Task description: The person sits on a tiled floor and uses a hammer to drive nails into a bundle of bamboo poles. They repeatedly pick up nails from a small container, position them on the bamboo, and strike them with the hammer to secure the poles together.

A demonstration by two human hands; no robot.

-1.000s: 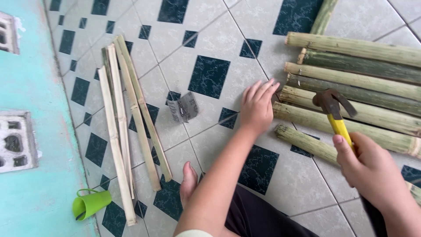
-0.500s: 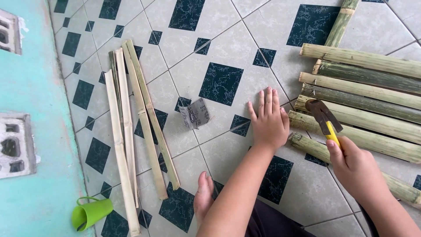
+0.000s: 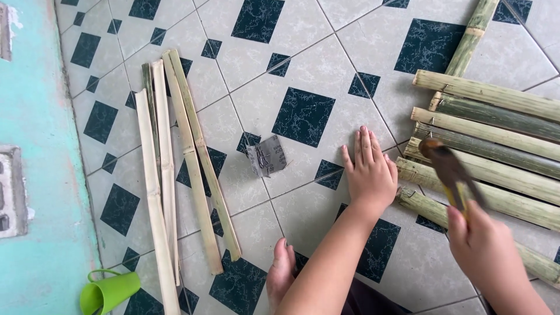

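The tiled floor (image 3: 315, 52) is filling most of the view, and across the three frames the whole scene is sliding toward the 5 o'clock side, which reads as the head tipping rather than the things moving. The row of green bamboo poles (image 3: 496, 146) is lying at 3 o'clock, and it is here that the change is showing: the left hand (image 3: 368, 172), spread flat with fingers open, is pressing on the floor tile just beside the pole ends, where a second ago it was resting on the poles themselves. The right hand (image 3: 487, 251) is closed around the yellow handle of a hammer (image 3: 449, 169), whose dark head is now hanging over the poles and blurring slightly; my judgement is that a strike on the bamboo is under way or being lined up. The split bamboo strips (image 3: 175, 175) are lying at 9 o'clock, unchanged. Between them, near the centre, a small grey packet of nails (image 3: 267, 156) is sitting untouched. A green cup (image 3: 108, 291) is lying at 7 o'clock, beside the turquoise wall (image 3: 35, 116).
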